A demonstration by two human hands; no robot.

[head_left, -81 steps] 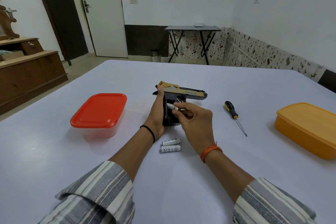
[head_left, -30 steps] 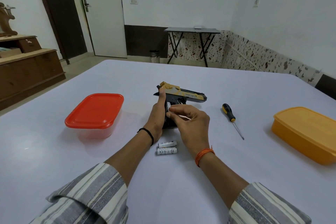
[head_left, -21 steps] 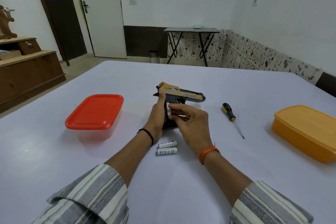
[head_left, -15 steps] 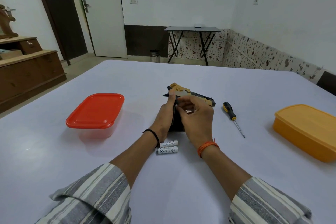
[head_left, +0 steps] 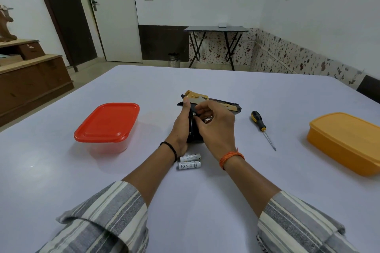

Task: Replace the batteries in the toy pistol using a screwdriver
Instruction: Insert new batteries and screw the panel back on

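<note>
Pistol (head_left: 218, 103) at frame centre, light rigid plastic (likely): left hand (head_left: 182, 127) clasps grip, right hand (head_left: 216, 127) fingers curled at compartment, contents hidden.

Bare table (head_left: 205, 80) beyond toy pistol (head_left: 218, 103), batteries (head_left: 189, 161) between wrists, screwdriver (head_left: 259, 123) right

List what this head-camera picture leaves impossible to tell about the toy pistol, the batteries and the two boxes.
- Toy pistol, head view: the grip's battery bay is hidden by the left hand and right hand.
- Two loose batteries: print too small to read, one end hidden by the left wrist.
- Red-lidded box, orange box: lids hide contents; the orange box is cut by the right edge.
</note>
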